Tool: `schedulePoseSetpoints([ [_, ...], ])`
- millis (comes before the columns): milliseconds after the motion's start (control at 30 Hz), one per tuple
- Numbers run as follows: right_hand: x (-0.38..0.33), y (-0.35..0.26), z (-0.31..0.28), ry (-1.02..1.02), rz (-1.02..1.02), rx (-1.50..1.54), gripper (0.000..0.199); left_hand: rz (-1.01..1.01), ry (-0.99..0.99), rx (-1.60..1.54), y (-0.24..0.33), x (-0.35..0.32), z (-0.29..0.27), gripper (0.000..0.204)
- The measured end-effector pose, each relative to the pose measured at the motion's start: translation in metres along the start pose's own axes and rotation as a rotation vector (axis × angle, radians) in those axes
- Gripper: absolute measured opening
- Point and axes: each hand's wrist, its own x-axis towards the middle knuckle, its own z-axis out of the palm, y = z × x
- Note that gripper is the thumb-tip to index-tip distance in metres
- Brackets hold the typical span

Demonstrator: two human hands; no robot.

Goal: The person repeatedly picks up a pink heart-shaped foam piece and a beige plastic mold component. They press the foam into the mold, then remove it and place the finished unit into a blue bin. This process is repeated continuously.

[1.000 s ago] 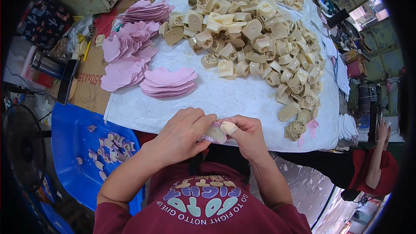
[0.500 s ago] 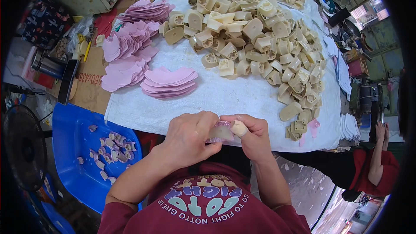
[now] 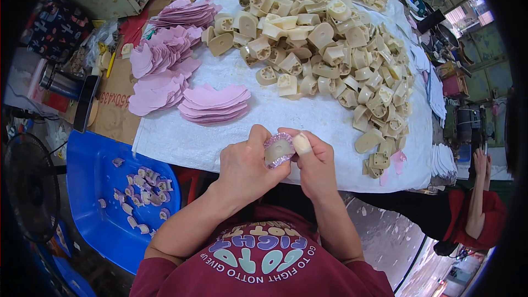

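Hands are meeting near the table edge: left hand (image 3: 246,166) and right hand (image 3: 312,160) pinching a small glittery-covered block (image 3: 278,150), seemingly light, stiff, best gripped by its rims.

A bare strip of white cloth (image 3: 308,115) lies open ahead, hemmed by pink cutouts (image 3: 214,103) (left) and beige heel blocks (image 3: 324,49).

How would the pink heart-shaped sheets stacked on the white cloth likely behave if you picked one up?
The pink heart-shaped sheets look very thin, so one would probably be light and flop or bend. They lie fanned in loose stacks on the white cloth, so a push would likely slide them apart rather than roll or tip them.
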Motion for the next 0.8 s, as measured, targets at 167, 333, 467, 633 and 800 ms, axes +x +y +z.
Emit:
schedulePoseSetpoints([
  [167,-0.003,0.008,0.002,0.048,-0.085,-0.168,0.028,0.071,-0.021,0.043,-0.004,-0.005,0.004,0.041],
  [333,-0.001,0.003,0.001,-0.084,-0.005,0.077,0.031,-0.001,-0.053,-0.026,-0.009,0.001,-0.003,0.04],
  [467,0.0,0.011,0.005,-0.025,-0.168,-0.311,0.036,0.065,-0.009,0.021,-0.012,-0.001,0.004,0.04],
  [633,0.001,0.012,0.005,-0.081,-0.111,-0.354,0.038,0.002,-0.073,0.015,-0.013,0.0,0.001,0.042],
  [800,0.004,0.016,0.007,-0.093,-0.066,-0.316,0.039,0.11,0.006,0.112,-0.014,-0.001,0.008,0.041],
])
